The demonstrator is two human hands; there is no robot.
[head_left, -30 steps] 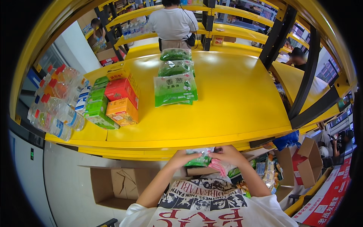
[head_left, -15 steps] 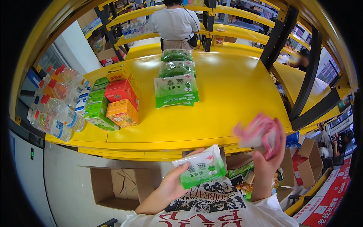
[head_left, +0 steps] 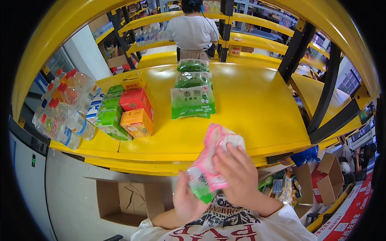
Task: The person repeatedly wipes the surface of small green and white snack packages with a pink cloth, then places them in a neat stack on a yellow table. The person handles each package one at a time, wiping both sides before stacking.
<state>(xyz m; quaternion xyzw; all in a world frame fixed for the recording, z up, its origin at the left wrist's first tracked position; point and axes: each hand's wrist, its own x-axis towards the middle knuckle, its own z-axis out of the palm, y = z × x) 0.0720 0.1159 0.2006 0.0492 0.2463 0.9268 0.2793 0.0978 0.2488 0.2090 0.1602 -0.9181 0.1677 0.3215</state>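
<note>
My left hand (head_left: 189, 201) holds a green and white snack bag (head_left: 198, 183) in front of my shirt, its thumb up along the bag's side. Over the bag's front lies a pink and white cloth (head_left: 210, 154), which hides most of it. My right hand (head_left: 238, 175) presses the cloth against the bag, fingers bent over the fabric. On the yellow shelf beyond my hands, similar green snack bags (head_left: 193, 105) lie in a row running away from me.
On the shelf (head_left: 257, 120), drink cartons (head_left: 137, 122) and clear bottles (head_left: 64, 134) stand at the left. An open cardboard box (head_left: 108, 201) sits below left, another box (head_left: 331, 172) at the right beside packaged goods (head_left: 283, 186). A person (head_left: 192, 32) faces away behind the shelf.
My right hand has brought the cloth from the right onto the snack bag. The bag, in my left hand, is now tilted and mostly covered.
</note>
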